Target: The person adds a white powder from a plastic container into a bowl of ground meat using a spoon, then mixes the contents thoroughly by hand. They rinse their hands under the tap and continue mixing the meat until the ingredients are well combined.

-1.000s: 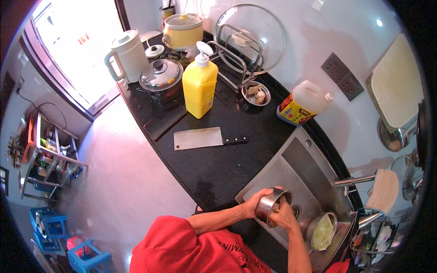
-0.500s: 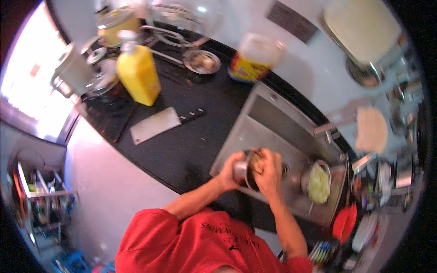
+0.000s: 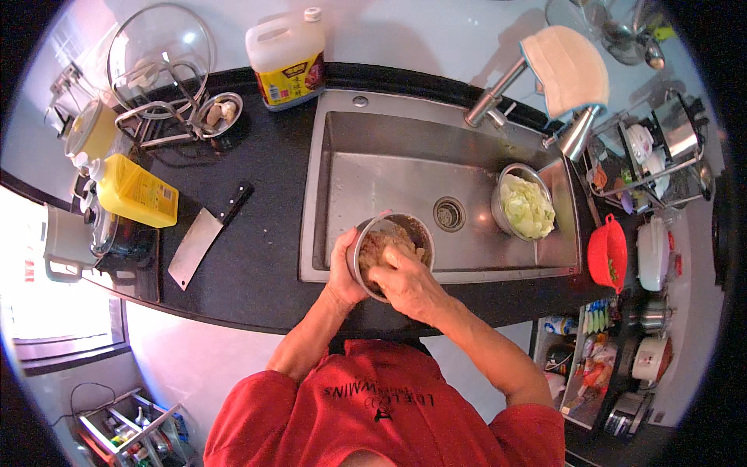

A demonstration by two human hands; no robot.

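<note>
My left hand [image 3: 343,271] grips the side of a round metal bowl [image 3: 420,232], held over the sink's front edge. The bowl is tilted so that its inside shows. A pinkish-brown minced mixture [image 3: 380,244] lies in it and clings to the wall. Reaching in from the right, my right hand [image 3: 410,289] has its fingers curled into the mixture; the fingertips are partly hidden. Beyond my hands, in the sink [image 3: 373,175], a second metal bowl [image 3: 499,204] holds pale green leafy pieces [image 3: 527,207], apart from both hands.
A cleaver [image 3: 196,247] lies on the black counter [image 3: 257,272] at left, near a yellow bottle [image 3: 140,191]. A clear jug [image 3: 288,58] stands behind the sink. The tap [image 3: 495,93] rises at the sink's back; a red basket [image 3: 608,253] sits to its right.
The view has turned, putting the sink in the middle. The bowl's opening now faces up toward me. My left hand still holds it and my right hand is still inside.
</note>
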